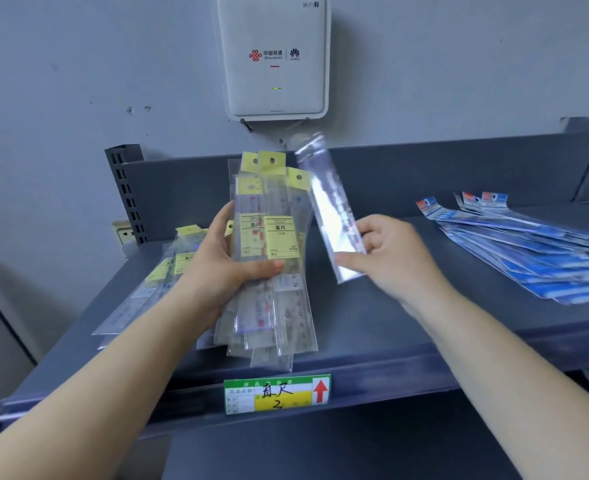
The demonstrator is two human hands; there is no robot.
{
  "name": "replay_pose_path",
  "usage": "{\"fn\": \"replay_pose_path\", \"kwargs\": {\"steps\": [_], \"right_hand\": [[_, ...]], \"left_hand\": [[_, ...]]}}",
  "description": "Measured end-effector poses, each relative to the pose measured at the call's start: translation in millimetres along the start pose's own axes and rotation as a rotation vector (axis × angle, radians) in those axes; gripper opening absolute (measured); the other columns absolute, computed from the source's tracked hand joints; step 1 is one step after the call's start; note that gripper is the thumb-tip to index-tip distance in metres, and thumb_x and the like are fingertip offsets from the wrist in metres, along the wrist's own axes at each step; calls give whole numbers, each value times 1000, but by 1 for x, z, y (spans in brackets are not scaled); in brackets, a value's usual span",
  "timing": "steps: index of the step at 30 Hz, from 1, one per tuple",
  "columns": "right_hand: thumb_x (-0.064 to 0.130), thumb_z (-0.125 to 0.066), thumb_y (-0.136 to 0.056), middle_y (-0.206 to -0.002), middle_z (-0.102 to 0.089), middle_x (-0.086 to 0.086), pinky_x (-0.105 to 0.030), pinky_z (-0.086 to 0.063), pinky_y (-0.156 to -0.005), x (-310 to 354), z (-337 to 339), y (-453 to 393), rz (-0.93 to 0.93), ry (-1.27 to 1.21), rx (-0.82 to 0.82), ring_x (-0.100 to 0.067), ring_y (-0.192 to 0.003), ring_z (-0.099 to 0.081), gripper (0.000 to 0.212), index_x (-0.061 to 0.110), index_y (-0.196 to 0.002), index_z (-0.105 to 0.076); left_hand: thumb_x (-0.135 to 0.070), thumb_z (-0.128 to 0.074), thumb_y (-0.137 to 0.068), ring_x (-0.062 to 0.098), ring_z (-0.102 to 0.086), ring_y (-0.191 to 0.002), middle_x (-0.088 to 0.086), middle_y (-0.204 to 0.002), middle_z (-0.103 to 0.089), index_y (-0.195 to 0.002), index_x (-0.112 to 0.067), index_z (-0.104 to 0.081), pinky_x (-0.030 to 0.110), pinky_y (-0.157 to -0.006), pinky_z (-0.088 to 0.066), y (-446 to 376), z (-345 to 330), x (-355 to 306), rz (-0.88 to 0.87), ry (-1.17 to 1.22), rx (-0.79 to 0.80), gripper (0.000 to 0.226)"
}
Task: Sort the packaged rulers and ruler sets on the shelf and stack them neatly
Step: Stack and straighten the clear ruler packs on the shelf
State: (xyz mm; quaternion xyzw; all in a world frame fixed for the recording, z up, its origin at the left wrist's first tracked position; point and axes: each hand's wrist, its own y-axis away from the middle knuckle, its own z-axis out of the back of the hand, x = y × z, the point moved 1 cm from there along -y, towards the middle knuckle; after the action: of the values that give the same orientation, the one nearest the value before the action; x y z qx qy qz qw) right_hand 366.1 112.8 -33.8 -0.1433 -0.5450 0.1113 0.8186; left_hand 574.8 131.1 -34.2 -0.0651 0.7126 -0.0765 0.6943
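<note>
I see the left hand (217, 268) gripping a fanned bundle of yellow-labelled rulers (269, 258) above the shelf (372, 327). Right hand (386, 258) pinches one clear packaged ruler (331, 209), tilted. Blue packs (528, 247) lie far right.

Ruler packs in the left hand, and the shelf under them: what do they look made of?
Ruler packs: clear glossy plastic sleeves, judging by glare and see-through look, with matte yellow paper-like header cards and labels. The rulers inside look like clear plastic, though blur leaves that open. Shelf: probably painted sheet metal, dark grey, smooth with a dull sheen and a slotted upright.
</note>
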Motion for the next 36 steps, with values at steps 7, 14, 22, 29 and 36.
{"fn": "replay_pose_path", "kwargs": {"steps": [7,14,22,29,36], "right_hand": [[33,-80,-70,-95,-62,-2,-27,-36,-64,-38,65,4,-262,715,17,-21,-90,-56,61,11,-120,-54],[48,-64,-80,-118,-51,6,-31,-39,-88,-20,38,5,-25,837,156,-16,-111,-47,52,28,-127,-50],[57,-75,-61,-77,-67,12,-19,-41,-60,29,-22,13,-28,315,286,-1,-70,-59,44,26,-89,-60],[11,-76,-75,-58,-68,1,-18,-43,-46,26,-47,17,-143,-129,341,-5,-45,-58,31,9,-95,-53],[6,-75,-75,-68,-65,-8,-21,-45,-50,10,-8,7,-152,-24,112,-11,-50,-57,26,3,-96,-60]], "left_hand": [[-1,-75,-50,21,-70,-93,7,-108,-70,-141,-30,-33,34,-71,-60,0,-2,0,-15,-1,17,105],[-4,-76,-48,22,-69,-96,5,-108,-70,-141,-32,-31,42,-78,-58,2,3,2,-10,6,-8,108],[-7,-78,-49,20,-69,-97,5,-109,-69,-142,-31,-30,38,-77,-58,4,6,1,-31,11,-8,108],[-6,-76,-50,19,-68,-98,3,-110,-67,-141,-30,-30,34,-73,-59,5,14,0,-38,20,-49,105],[7,-76,-66,20,-69,-95,2,-110,-67,-142,-30,-32,37,-73,-59,3,17,3,-24,2,-90,96]]}}
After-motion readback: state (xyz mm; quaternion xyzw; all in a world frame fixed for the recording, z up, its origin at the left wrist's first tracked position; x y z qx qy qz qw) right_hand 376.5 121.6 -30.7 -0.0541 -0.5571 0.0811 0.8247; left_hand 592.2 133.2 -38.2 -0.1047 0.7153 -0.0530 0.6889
